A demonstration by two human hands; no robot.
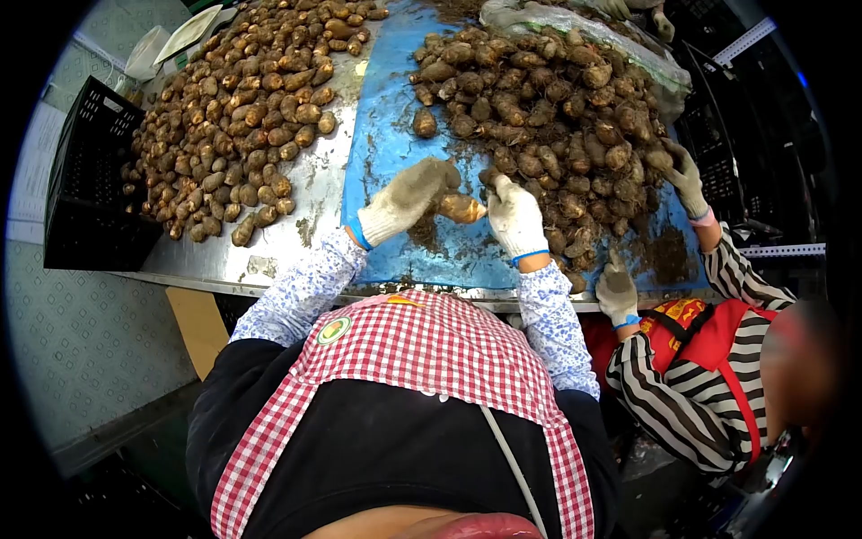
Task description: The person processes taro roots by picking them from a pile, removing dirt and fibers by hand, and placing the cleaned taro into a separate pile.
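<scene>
My left hand [409,196], in a soiled white knit glove, is closed around the back end of a brown taro corm [461,208]. The corm's pale, pointed end faces right. My right hand [515,216], also gloved, is just right of that tip, its fingers curled in. Whether it touches the tip, and what it may hold, is hidden. Below my hands lies a blue sheet [386,162] smeared with soil. A large heap of hairy, dirt-covered taro corms [548,108] rises beyond my right hand, and a single corm [425,123] lies apart at its left.
Left on the metal table [310,211] spreads a pile of cleaner taro corms [251,108], beside a black crate [85,180]. A co-worker in a striped top [709,377] has gloved hands at the heap's right side. Another gloved hand [663,24] shows at the far edge.
</scene>
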